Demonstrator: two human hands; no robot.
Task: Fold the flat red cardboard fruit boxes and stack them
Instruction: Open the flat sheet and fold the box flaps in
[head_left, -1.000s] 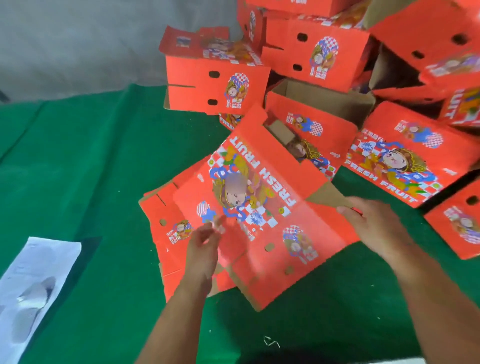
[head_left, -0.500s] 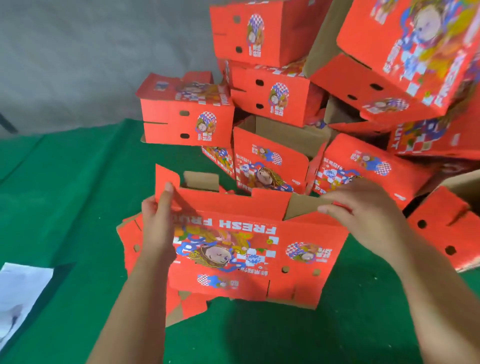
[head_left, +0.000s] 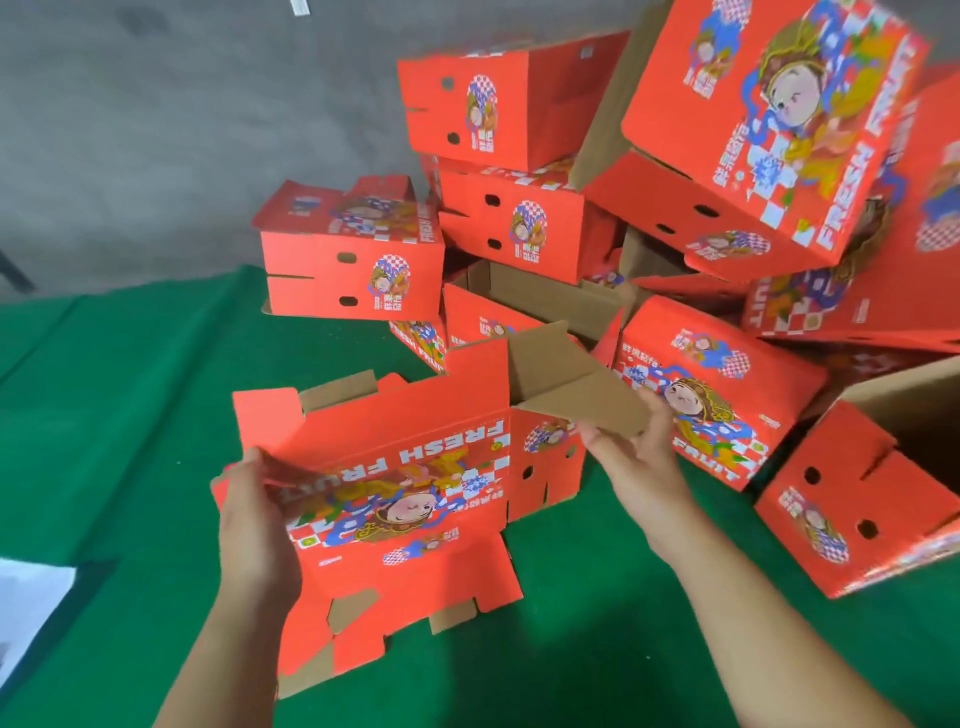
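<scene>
A half-opened box (head_left: 400, 467) is held upright above the green desk (head_left: 130, 415), its printed "FRESH FRUIT" face toward the person and upside down. The pile (head_left: 649, 208) of folded boxes lies just behind it and to its right. The left hand (head_left: 257, 525) grips the box's left edge, thumb on the printed face and the other fingers hidden behind the panel. The right hand (head_left: 631, 457) pinches the brown flap (head_left: 582, 402) at the box's upper right corner, thumb underneath and fingers curled over its far edge. Under the box, near the desk's front edge, the red corners of more flat blanks (head_left: 332, 654) stick out. A white sheet (head_left: 31, 603) lies well to the left of the box.

The box looks like light corrugated card: stiff across its panels, willing to bend only along the scored creases, and prone to denting at corners and tabs. It probably carries no real weight, so a light grip will do. The best holds are likely on panel edges near a crease, as now, so that the sleeve squares up without buckling. The bottom tabs hang loose and appear not yet tucked in.
</scene>
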